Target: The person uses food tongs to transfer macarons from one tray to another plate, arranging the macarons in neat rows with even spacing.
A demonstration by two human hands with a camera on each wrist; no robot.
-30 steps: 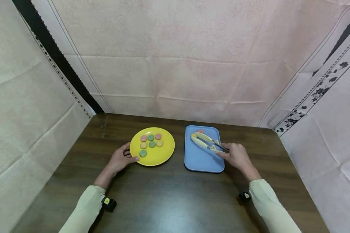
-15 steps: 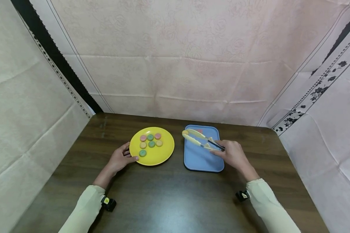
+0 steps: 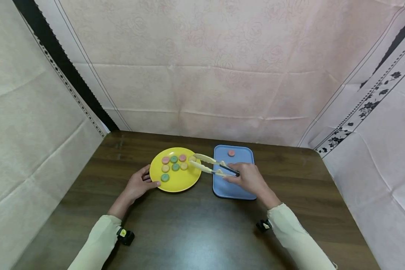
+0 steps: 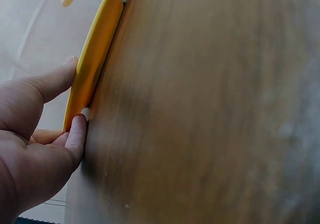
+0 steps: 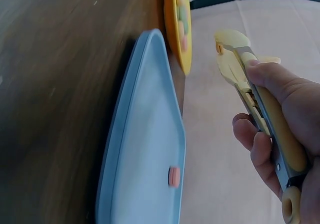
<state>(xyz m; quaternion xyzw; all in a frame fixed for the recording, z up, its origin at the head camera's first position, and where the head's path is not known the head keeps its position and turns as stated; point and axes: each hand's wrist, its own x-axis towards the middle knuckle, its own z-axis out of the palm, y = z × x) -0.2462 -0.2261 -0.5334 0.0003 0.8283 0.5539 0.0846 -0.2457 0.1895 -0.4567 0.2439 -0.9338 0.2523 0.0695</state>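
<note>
My left hand [image 3: 141, 183] grips the near left rim of a yellow plate [image 3: 180, 183], thumb on its upper side and fingers at its underside in the left wrist view. Several pink, green and yellow macarons [image 3: 176, 167] lie on the plate. My right hand [image 3: 248, 178] holds cream-coloured tongs [image 3: 206, 159] by the handles. Between the tong tips, over the plate's right part, is a yellow macaron [image 3: 192, 159]. One pink macaron [image 3: 231, 153] lies at the far end of the blue tray [image 3: 234, 190], under and beyond my right hand.
Plate and tray stand side by side on a dark wooden table [image 3: 189, 225], a narrow gap between them. Pale patterned cloth [image 3: 202, 93] hangs behind the table's far edge and along both sides.
My right hand has carried the tongs with the yellow macaron leftward, from over the blue tray to over the yellow plate. My left hand has stayed on the plate's rim.
</note>
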